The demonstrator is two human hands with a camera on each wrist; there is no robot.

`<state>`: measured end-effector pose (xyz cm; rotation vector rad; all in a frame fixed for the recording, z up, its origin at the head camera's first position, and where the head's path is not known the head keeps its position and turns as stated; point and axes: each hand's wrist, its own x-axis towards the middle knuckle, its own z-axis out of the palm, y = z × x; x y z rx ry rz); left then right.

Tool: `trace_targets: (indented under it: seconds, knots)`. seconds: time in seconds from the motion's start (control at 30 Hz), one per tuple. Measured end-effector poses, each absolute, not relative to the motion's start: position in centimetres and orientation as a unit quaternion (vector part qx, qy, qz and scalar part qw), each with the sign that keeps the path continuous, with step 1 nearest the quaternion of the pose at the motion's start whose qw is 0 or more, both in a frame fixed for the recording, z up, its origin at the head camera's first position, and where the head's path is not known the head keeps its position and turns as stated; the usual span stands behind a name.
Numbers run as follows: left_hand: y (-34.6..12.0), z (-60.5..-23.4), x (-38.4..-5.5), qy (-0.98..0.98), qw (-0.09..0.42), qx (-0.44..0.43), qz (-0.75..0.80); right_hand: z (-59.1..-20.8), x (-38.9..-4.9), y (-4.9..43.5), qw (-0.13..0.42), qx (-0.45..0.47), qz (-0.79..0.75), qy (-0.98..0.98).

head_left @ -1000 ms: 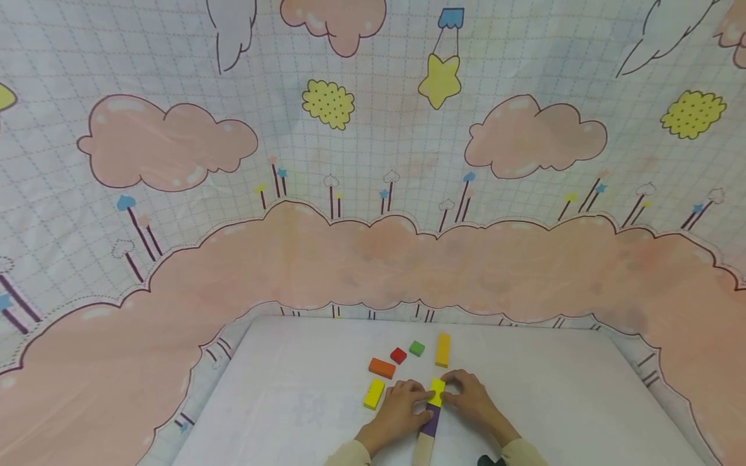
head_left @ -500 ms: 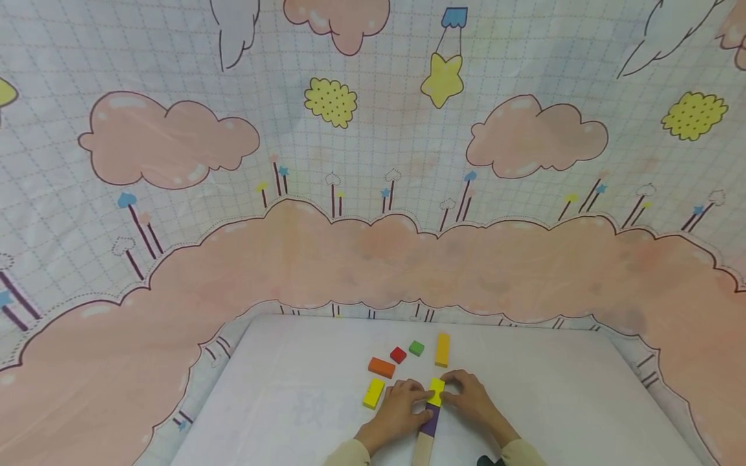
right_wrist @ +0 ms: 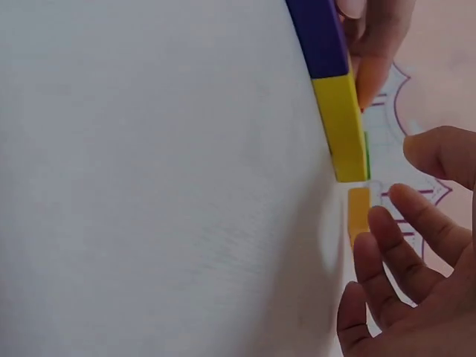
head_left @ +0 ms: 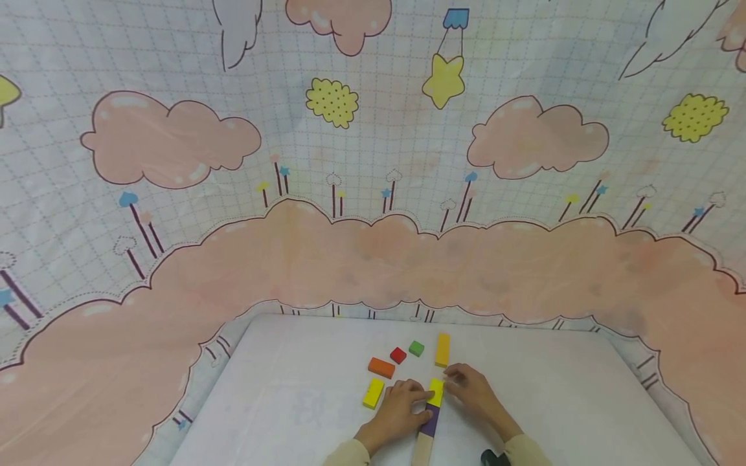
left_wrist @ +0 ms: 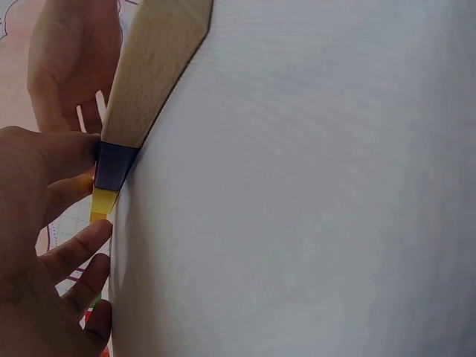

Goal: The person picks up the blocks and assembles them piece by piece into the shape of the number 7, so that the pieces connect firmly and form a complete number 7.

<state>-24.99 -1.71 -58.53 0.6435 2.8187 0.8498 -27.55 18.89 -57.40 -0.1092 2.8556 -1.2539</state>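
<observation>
A row of wooden blocks lies end to end on the white table: a plain wood block (head_left: 422,448), a purple block (head_left: 430,421) and a yellow block (head_left: 436,391). My left hand (head_left: 396,411) is at the row's left side, its thumb touching the purple block and its index finger at the yellow one. Just right of the yellow block's far end, my right hand (head_left: 474,396) holds nothing. A gap shows between its thumb and its loosely bent fingers (right_wrist: 409,271) in the right wrist view. In the left wrist view, the plain block (left_wrist: 152,74) is nearest the camera.
Beyond the row lies a yellow-orange block (head_left: 443,350). To its left are a green block (head_left: 416,348), a red block (head_left: 398,355), an orange block (head_left: 381,367) and another yellow block (head_left: 373,393). A dark object (head_left: 494,458) shows beside the right sleeve. A patterned cloth hangs behind the table (head_left: 559,388).
My right hand has come off the yellow block and moved slightly right. My left hand stays at the row, and the loose blocks have not moved.
</observation>
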Motion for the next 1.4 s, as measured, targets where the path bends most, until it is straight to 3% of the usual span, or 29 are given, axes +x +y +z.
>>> trace_targets:
  seconds: [0.5,1.4]
  knots:
    - [-1.7,-58.5,-25.0,0.934,0.064,0.209,0.283,-56.4,-30.6,19.2,-0.060,0.006,-0.428,0.902]
    - [-1.5,-58.7,-25.0,0.932,0.068,0.206,0.289,-57.8,-34.0,19.5,0.013,-0.023,-0.407,0.913]
